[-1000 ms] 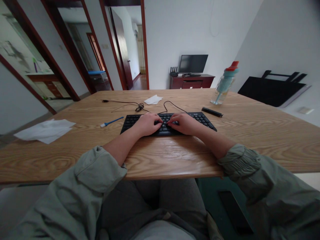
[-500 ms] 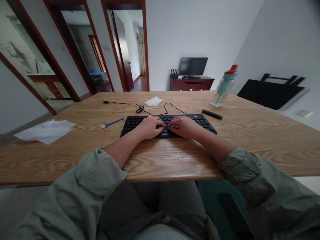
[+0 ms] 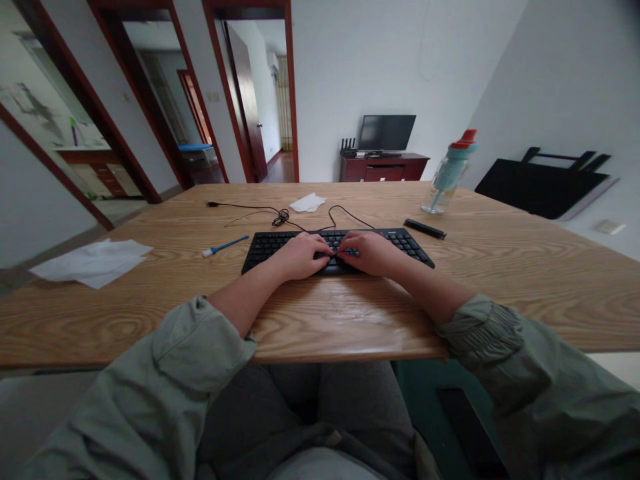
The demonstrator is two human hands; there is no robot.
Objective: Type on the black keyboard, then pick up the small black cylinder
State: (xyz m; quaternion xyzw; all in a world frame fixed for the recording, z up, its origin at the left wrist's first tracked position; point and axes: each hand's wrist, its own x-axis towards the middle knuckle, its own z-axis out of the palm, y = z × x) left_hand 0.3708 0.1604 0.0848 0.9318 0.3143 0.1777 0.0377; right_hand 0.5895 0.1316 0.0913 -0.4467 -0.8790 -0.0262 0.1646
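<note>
A black keyboard (image 3: 260, 250) lies near the front of the wooden table, its middle part covered by both hands. My left hand (image 3: 303, 257) rests over the keys left of centre, fingers bent and drawn together at the tips. From the other side my right hand (image 3: 370, 253) comes in with thumb and fingers pinched. The two sets of fingertips nearly meet above the middle keys. Whatever is between them, a small dark bit perhaps, is too small to tell from the keys beneath. The keyboard's black cable (image 3: 281, 217) lies behind it in a small tied bundle.
Left of the keyboard lie a blue brush (image 3: 225, 247) with a white end and white tissues (image 3: 95, 261). Another tissue (image 3: 307, 202) lies behind. A black stick-shaped object (image 3: 425, 229) and a bottle (image 3: 445, 177) with a red lid stand to the right.
My left fingertips have shifted slightly right, closing the small gap to the right fingertips. The keyboard and the other things lie where they were.
</note>
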